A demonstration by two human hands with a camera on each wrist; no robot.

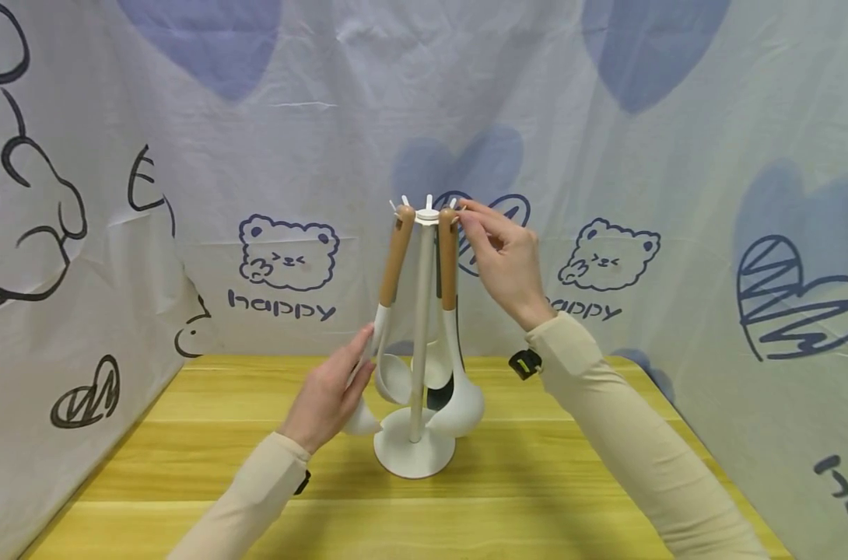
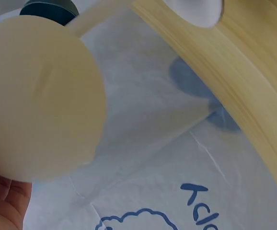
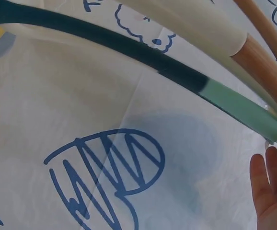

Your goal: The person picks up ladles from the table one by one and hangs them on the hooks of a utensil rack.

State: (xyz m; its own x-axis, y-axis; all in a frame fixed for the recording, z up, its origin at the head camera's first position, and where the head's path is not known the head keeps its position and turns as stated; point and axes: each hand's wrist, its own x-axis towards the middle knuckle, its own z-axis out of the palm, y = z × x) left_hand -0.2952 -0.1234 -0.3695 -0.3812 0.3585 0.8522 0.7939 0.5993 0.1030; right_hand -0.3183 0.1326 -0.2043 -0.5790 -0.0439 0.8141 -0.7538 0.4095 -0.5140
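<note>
A white utensil rack [image 1: 422, 342] with a ring of hooks on top stands in front of me. From its right side hangs a white ladle [image 1: 462, 408] with a brown handle; another white utensil [image 1: 382, 323] with a brown handle hangs on the left. My left hand [image 1: 329, 397] is at this left utensil's lower shaft, fingers extended along it, partly hiding its head. In the left wrist view a big pale rounded head [image 2: 42, 100] covers part of that hand. My right hand [image 1: 504, 257] pinches a hook tip at the rack's top right, beside the ladle's handle end.
More utensils hang farther back, among them a white one with a round bowl [image 1: 396, 379] and a dark one with a green handle [image 3: 244, 108]. The rack's round base [image 1: 413, 459] stands on a wooden table [image 1: 536, 498]. Printed cloth [image 1: 368, 117] closes off the back and sides.
</note>
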